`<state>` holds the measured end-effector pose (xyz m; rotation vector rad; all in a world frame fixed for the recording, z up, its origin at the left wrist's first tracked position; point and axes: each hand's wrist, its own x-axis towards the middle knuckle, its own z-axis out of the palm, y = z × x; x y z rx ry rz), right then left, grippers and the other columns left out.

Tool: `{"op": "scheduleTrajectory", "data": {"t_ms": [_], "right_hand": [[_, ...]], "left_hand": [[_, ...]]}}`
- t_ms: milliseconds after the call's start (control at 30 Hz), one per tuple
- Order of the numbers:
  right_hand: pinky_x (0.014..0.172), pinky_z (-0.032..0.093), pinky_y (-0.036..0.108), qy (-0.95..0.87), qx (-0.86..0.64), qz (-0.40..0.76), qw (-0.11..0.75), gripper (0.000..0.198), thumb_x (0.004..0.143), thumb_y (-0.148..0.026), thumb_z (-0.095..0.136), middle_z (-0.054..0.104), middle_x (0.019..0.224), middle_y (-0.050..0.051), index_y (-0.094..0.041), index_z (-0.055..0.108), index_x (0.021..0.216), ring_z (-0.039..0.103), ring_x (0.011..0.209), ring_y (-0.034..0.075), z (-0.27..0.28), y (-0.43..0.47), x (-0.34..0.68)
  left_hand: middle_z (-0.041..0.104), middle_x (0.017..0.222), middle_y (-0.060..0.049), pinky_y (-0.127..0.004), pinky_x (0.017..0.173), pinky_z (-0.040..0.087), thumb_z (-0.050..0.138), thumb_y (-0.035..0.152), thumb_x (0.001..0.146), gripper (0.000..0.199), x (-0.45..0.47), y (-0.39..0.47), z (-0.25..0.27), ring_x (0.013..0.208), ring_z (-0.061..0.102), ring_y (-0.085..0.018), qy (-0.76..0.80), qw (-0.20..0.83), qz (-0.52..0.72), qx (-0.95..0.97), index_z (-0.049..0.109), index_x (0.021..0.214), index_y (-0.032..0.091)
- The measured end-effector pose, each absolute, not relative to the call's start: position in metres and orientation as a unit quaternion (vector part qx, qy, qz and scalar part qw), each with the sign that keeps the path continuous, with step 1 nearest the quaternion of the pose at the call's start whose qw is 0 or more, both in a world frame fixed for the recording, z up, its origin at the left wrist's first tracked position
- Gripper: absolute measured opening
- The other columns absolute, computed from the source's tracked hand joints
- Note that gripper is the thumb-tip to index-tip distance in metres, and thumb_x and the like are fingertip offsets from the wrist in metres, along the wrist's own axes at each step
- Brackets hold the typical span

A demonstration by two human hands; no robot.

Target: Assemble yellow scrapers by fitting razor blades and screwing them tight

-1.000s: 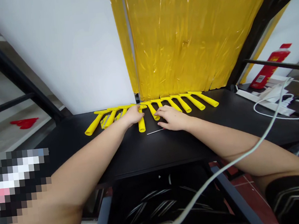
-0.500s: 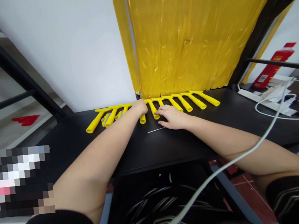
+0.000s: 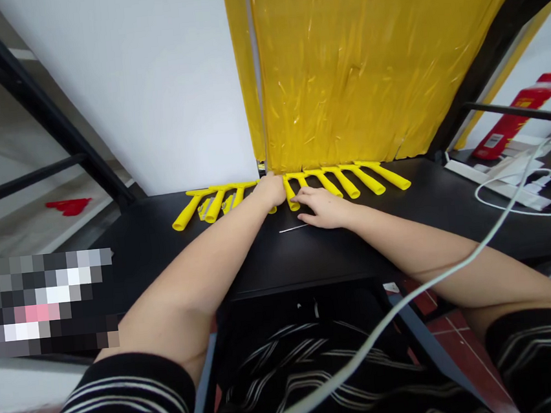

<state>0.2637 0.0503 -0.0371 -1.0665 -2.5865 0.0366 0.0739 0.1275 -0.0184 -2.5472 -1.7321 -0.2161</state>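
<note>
A row of yellow T-shaped plastic handles (image 3: 369,179) with hollow round grips lies along the back of the black table (image 3: 281,264). At the middle of the row is my left hand (image 3: 272,190), covering most of one handle. Its fingers are hidden behind the back of the hand and wrist. My right hand (image 3: 325,207) rests just right of it, fingers stretched forward and thumb apart. Its fingertips are at the open end of a yellow handle (image 3: 291,198). From beneath this hand a thin metal rod (image 3: 291,229) sticks out leftward on the tabletop.
Behind the row stand a white panel (image 3: 171,86) and a yellow plastic-covered surface (image 3: 340,70). Black frame posts rise at both sides. On the right are a red bottle (image 3: 515,117) and white cables. One pale cable (image 3: 411,304) crosses over my right forearm.
My left hand has moved slightly right along the row. My right hand stays beside the rod. The whole view has shifted a little with my head.
</note>
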Motion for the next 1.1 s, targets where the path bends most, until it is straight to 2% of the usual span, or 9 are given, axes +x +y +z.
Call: {"op": "scheduleTrajectory", "data": {"t_ms": [133, 233, 367, 700, 933, 1100], "right_hand": [[0.106, 0.053, 0.051, -0.913, -0.370, 0.000, 0.173, 0.045, 0.096, -0.027, 0.068, 0.068, 0.127, 0.016, -0.016, 0.068, 0.139, 0.067, 0.119, 0.033, -0.041, 0.053, 0.264], [0.107, 0.052, 0.051, -0.914, -0.365, -0.001, 0.177, 0.045, 0.096, -0.026, 0.068, 0.068, 0.129, 0.016, -0.018, 0.068, 0.140, 0.067, 0.121, 0.033, -0.043, 0.055, 0.265], [0.107, 0.052, 0.051, -0.915, -0.364, -0.003, 0.176, 0.045, 0.096, -0.026, 0.068, 0.068, 0.133, 0.016, -0.018, 0.067, 0.141, 0.067, 0.122, 0.033, -0.043, 0.054, 0.265], [0.105, 0.053, 0.049, -0.907, -0.371, 0.018, 0.199, 0.043, 0.096, -0.023, 0.068, 0.070, 0.129, 0.016, -0.016, 0.067, 0.138, 0.068, 0.121, 0.030, -0.047, 0.060, 0.268], [0.108, 0.052, 0.049, -0.913, -0.357, 0.025, 0.195, 0.042, 0.098, -0.022, 0.064, 0.068, 0.141, 0.014, -0.020, 0.067, 0.140, 0.067, 0.126, 0.029, -0.046, 0.060, 0.270], [0.111, 0.049, 0.054, -0.916, -0.357, 0.024, 0.183, 0.043, 0.100, -0.020, 0.061, 0.067, 0.147, 0.013, -0.024, 0.066, 0.143, 0.062, 0.137, 0.031, -0.045, 0.059, 0.269]], "left_hand": [[0.063, 0.144, -0.016, -0.034, 0.118, 0.044, 0.041, 0.032, 0.107, 0.049, 0.072, 0.104, -0.015, 0.133, 0.063, -0.027, -0.515, 0.023, -0.056, -0.855, 0.062, 0.147, 0.014], [0.066, 0.141, -0.014, -0.034, 0.116, 0.045, 0.035, 0.032, 0.109, 0.048, 0.069, 0.093, -0.015, 0.130, 0.064, -0.025, -0.488, 0.018, -0.052, -0.871, 0.063, 0.144, 0.015], [0.068, 0.138, -0.014, -0.035, 0.116, 0.046, 0.034, 0.031, 0.109, 0.046, 0.065, 0.089, -0.020, 0.129, 0.064, -0.025, -0.473, 0.023, -0.066, -0.878, 0.066, 0.137, 0.014], [0.064, 0.145, -0.014, -0.035, 0.121, 0.043, 0.037, 0.024, 0.106, 0.048, 0.054, 0.091, -0.041, 0.137, 0.060, -0.023, -0.446, 0.044, -0.108, -0.887, 0.058, 0.148, 0.016], [0.064, 0.149, -0.012, -0.038, 0.123, 0.043, 0.039, 0.013, 0.100, 0.054, 0.048, 0.092, -0.042, 0.140, 0.058, -0.022, -0.439, 0.036, -0.106, -0.892, 0.057, 0.150, 0.021], [0.053, 0.161, -0.015, -0.039, 0.127, 0.038, 0.044, 0.016, 0.097, 0.059, 0.046, 0.088, -0.041, 0.150, 0.050, -0.024, -0.426, 0.027, -0.101, -0.899, 0.050, 0.156, 0.017]]}}
